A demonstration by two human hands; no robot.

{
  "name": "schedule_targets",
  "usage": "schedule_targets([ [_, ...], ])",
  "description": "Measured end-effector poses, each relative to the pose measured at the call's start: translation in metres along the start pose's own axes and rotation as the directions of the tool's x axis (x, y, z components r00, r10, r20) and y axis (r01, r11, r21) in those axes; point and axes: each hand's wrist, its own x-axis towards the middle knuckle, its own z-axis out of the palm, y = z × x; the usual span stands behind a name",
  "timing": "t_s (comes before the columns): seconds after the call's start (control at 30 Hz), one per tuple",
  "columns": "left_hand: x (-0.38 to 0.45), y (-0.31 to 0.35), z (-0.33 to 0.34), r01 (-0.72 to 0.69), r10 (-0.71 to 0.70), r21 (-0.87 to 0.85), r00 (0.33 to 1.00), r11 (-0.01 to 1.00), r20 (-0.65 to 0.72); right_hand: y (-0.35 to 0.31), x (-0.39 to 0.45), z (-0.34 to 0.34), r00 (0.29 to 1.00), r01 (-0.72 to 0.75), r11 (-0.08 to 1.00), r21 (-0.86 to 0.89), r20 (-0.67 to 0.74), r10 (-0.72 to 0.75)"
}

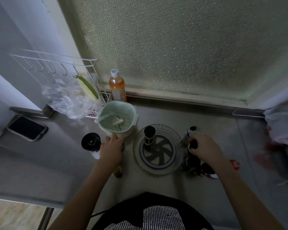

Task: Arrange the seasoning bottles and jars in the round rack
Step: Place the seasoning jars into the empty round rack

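1 jar [149, 136] sits in the round rack [158, 149] so far, toward its back-left, so most of the ring is open. Right hand [204, 145] has its fingers closed over a dark-capped bottle [193, 145] just right of the rack, beside a cluster I can't count. Left hand [112, 149] is curled over something hidden, so can't tell its grip. Counter [48, 163] is bare on the left. Orange bottle [117, 86] label is unreadable.
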Motion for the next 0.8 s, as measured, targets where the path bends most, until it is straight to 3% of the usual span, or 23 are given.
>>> schedule_targets([
  [0.13,-0.007,0.014,0.002,-0.067,0.056,-0.064,0.985,0.996,-0.162,-0.018,0.006,-0.022,0.973,0.090,0.987,0.136,-0.225,-0.058],
  [0.2,-0.011,0.029,0.005,-0.185,0.164,-0.079,0.962,0.979,-0.219,-0.035,0.018,-0.025,0.962,0.180,0.968,0.173,-0.235,-0.137],
  [0.27,-0.016,0.044,0.013,-0.322,0.315,-0.074,0.944,0.944,-0.100,-0.053,0.033,-0.021,0.957,0.264,0.943,0.203,-0.181,-0.229],
  [0.37,-0.020,0.053,0.027,-0.423,0.430,-0.081,0.879,0.902,0.206,-0.072,0.055,-0.002,0.942,0.336,0.912,0.236,-0.074,-0.328],
  [0.53,-0.023,0.050,0.038,-0.444,0.462,-0.133,0.824,0.886,0.327,-0.080,0.068,0.023,0.926,0.337,0.905,0.261,0.083,-0.369],
  [0.63,-0.020,0.047,0.038,-0.452,0.470,-0.134,0.813,0.882,0.344,-0.067,0.067,0.008,0.944,0.316,0.905,0.283,0.005,-0.331],
  [0.73,-0.016,0.046,0.039,-0.408,0.440,-0.167,0.837,0.898,0.325,-0.031,0.067,-0.015,0.967,0.204,0.979,0.008,-0.161,-0.200],
  [0.8,-0.015,0.047,0.040,-0.332,0.366,-0.158,0.879,0.930,0.306,-0.008,0.065,-0.023,0.998,0.054,0.992,-0.117,-0.039,-0.059],
])
